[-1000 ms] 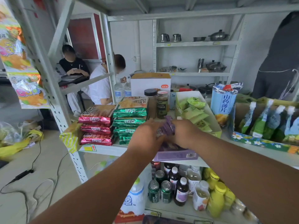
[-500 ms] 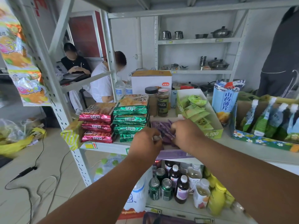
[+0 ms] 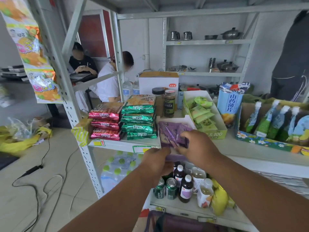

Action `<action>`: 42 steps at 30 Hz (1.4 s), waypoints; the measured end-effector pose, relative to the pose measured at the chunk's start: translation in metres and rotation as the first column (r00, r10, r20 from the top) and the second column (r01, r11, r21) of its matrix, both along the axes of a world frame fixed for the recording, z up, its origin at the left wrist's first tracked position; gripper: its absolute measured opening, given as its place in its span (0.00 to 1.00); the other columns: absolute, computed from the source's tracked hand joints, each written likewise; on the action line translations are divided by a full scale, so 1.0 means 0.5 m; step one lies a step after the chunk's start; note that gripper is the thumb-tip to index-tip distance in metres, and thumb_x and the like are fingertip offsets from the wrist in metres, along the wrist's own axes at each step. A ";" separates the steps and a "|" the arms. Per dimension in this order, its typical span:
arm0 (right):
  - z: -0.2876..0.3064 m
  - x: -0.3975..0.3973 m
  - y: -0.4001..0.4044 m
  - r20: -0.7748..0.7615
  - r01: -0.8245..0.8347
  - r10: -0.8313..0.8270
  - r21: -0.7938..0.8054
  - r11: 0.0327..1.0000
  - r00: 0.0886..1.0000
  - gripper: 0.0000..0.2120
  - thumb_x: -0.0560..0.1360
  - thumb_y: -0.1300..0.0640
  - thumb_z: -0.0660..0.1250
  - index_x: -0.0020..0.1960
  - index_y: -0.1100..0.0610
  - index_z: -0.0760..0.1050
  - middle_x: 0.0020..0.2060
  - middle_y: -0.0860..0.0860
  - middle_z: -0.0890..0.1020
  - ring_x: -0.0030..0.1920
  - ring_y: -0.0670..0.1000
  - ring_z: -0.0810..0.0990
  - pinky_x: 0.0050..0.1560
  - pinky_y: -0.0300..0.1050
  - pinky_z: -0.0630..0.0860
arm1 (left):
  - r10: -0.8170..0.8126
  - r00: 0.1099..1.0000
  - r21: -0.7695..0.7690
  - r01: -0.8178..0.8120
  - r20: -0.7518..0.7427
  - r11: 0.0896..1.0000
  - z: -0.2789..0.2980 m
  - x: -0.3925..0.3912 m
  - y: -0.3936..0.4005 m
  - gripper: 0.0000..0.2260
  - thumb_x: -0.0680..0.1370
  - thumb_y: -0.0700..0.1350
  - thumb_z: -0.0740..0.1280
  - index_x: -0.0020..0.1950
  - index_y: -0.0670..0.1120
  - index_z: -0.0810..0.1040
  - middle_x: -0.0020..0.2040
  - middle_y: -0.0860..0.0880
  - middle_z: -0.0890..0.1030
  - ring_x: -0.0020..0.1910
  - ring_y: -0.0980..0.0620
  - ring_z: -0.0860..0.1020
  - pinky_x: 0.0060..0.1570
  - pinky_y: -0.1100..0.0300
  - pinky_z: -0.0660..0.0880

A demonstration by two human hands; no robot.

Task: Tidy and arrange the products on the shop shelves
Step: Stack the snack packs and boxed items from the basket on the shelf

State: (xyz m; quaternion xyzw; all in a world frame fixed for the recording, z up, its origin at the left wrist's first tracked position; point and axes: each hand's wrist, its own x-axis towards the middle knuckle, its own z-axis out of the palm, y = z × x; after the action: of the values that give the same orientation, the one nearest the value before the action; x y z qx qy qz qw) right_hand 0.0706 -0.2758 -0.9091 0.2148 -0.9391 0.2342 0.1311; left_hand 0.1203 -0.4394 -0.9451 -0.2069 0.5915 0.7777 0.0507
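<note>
Left hand [image 3: 156,162] dropped below purple packets [image 3: 172,133]; neighbouring box [image 3: 215,133] reads "100".

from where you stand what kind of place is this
Most likely a small shop or a mock-up of one: metal shelves hold stacked snack packs, a box of purple sachets, and bottled drinks below, with price labels on the shelf edges.

Grey metal shelf [image 3: 250,149]; red packets [image 3: 105,121], green packets [image 3: 138,117], purple sachet box [image 3: 173,129] on it.
</note>
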 end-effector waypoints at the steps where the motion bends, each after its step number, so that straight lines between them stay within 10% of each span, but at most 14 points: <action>1: -0.004 0.007 0.003 -0.015 -0.001 0.001 -0.023 1.000 1.000 0.11 0.74 0.47 0.78 0.51 0.51 0.81 0.43 0.48 0.77 0.41 0.52 0.78 0.41 0.46 0.73 | 0.022 0.999 0.033 -0.020 -0.042 0.999 -0.006 0.009 0.005 0.18 0.81 0.43 0.71 0.69 0.39 0.75 0.47 0.38 0.88 0.42 0.41 0.80 0.48 0.49 0.78; 5: -0.028 0.025 0.024 -0.092 -0.018 0.010 -0.086 0.996 0.996 0.12 0.73 0.50 0.78 0.52 0.56 0.82 0.44 0.51 0.79 0.44 0.54 0.79 0.48 0.51 0.79 | 0.034 0.984 0.134 -0.010 -0.177 0.991 -0.011 0.054 0.021 0.26 0.84 0.39 0.69 0.76 0.60 0.66 0.52 0.35 0.88 0.50 0.39 0.88 0.46 0.51 0.85; 12: -0.053 0.065 0.073 -0.211 0.017 -0.009 0.033 0.999 0.977 0.30 0.80 0.38 0.63 0.77 0.50 0.73 0.75 0.55 0.75 0.73 0.61 0.70 0.73 0.60 0.70 | 0.023 0.960 0.154 0.022 -0.281 0.988 -0.029 0.111 0.030 0.27 0.85 0.39 0.68 0.81 0.57 0.69 0.59 0.34 0.86 0.59 0.37 0.86 0.58 0.47 0.84; 16: -0.083 0.091 0.092 0.073 0.047 -0.040 -0.104 0.993 0.997 0.30 0.81 0.35 0.64 0.81 0.43 0.68 0.85 0.56 0.55 0.85 0.57 0.52 0.83 0.57 0.55 | 0.000 0.936 0.067 0.025 -0.351 0.997 -0.053 0.159 0.027 0.26 0.85 0.34 0.66 0.81 0.50 0.69 0.51 0.53 0.90 0.57 0.46 0.88 0.58 0.51 0.84; 20: -0.115 0.134 0.091 0.222 0.022 0.033 -0.240 0.971 0.975 0.31 0.80 0.40 0.69 0.81 0.44 0.68 0.85 0.50 0.54 0.84 0.52 0.55 0.83 0.50 0.57 | 0.009 0.944 0.191 0.058 -0.331 0.980 -0.081 0.194 0.021 0.28 0.85 0.34 0.66 0.80 0.57 0.69 0.55 0.34 0.86 0.57 0.35 0.86 0.66 0.40 0.80; 24: -0.171 0.186 0.075 0.180 0.012 0.041 -0.281 0.959 0.983 0.32 0.79 0.41 0.71 0.80 0.45 0.69 0.83 0.48 0.56 0.82 0.49 0.59 0.82 0.50 0.60 | -0.053 0.941 0.180 0.119 -0.334 0.977 -0.109 0.218 0.018 0.34 0.83 0.32 0.66 0.82 0.60 0.66 0.60 0.37 0.86 0.55 0.37 0.86 0.58 0.45 0.84; 33: -0.256 0.290 0.068 0.224 0.106 0.003 -0.471 0.876 0.975 0.27 0.75 0.37 0.74 0.72 0.40 0.77 0.74 0.40 0.70 0.75 0.39 0.69 0.76 0.48 0.68 | -0.278 0.851 0.099 0.356 -0.445 0.929 -0.222 0.275 -0.028 0.41 0.84 0.34 0.65 0.85 0.67 0.50 0.81 0.46 0.71 0.78 0.36 0.71 0.74 0.27 0.66; 42: -0.407 0.326 0.032 0.362 0.226 -0.056 -0.449 0.864 0.931 0.32 0.74 0.45 0.79 0.76 0.41 0.74 0.75 0.43 0.68 0.76 0.46 0.68 0.78 0.52 0.68 | -0.127 0.951 0.169 0.180 -0.283 0.969 -0.365 0.303 -0.077 0.34 0.82 0.35 0.64 0.85 0.57 0.61 0.77 0.45 0.76 0.73 0.40 0.77 0.65 0.44 0.78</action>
State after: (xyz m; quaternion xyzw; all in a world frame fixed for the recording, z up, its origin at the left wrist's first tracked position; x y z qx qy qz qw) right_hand 0.2333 -0.2596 -1.1125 0.0618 -0.8723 0.4838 0.0352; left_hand 0.2717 -0.4778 -1.1276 -0.0460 0.5290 0.8459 0.0501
